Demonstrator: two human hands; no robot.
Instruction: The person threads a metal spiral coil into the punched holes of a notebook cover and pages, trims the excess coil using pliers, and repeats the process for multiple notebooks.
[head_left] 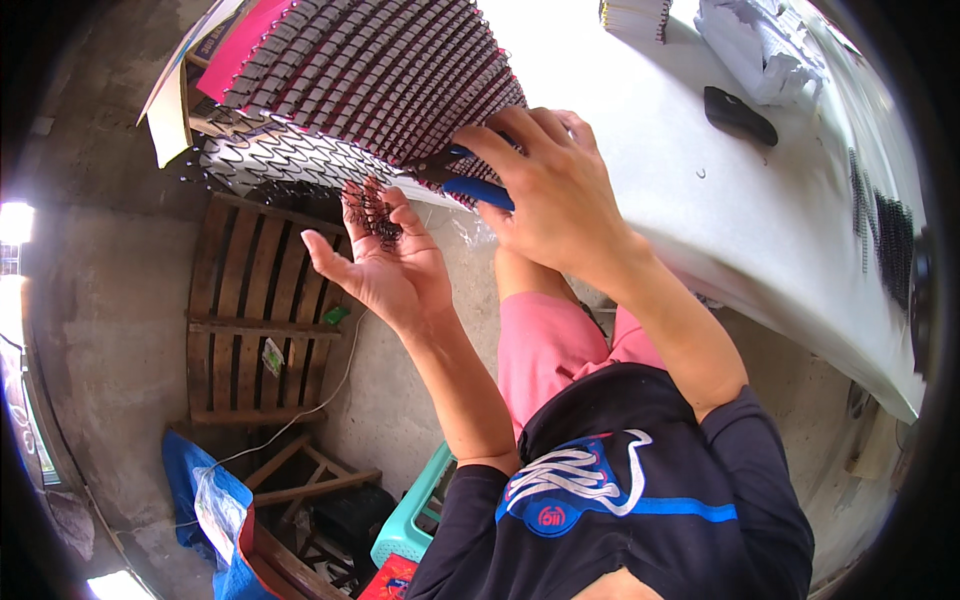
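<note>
So the right hand (550, 185) is near the top middle of the frame, with its fingers wrapped around blue-handled pliers (478, 190). One blue handle runs out below the fingers, the other is mostly tucked behind them, and the dark jaws point left, right at the lower edge of a big stack of wire-bound sheets (375, 75). Can't tell if the tips are actually biting on anything.

Left hand (395, 280) is lower and to the left, palm up, fingers spread and a bit curled, not clamped on anything. A tangle of dark wire bits (378, 220) sits across those fingers, just left of and below the plier tips. Loose black wire loops (290, 155) hang along the stack's underside, up and left of the fingertips.

The stack is upper left to centre, by the white table (680, 190), with a pink sheet (240, 55) at its left side. There's also a black object (740, 115) in the upper right.
</note>
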